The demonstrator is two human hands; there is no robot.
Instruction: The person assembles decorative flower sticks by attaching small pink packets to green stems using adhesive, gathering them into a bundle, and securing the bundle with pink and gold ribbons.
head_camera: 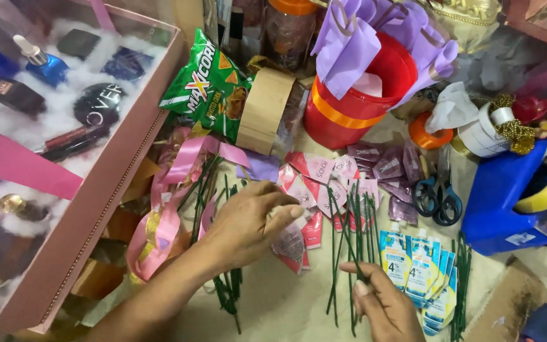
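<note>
Standing upright, red bucket (340, 114) holding purple paper bags (349, 44).

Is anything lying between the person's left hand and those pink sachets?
Nothing visible does. The left hand already has its fingertips on the pile of pink sachets. The right hand touches the green wire stems beside them, clear of the left hand's path.
</note>
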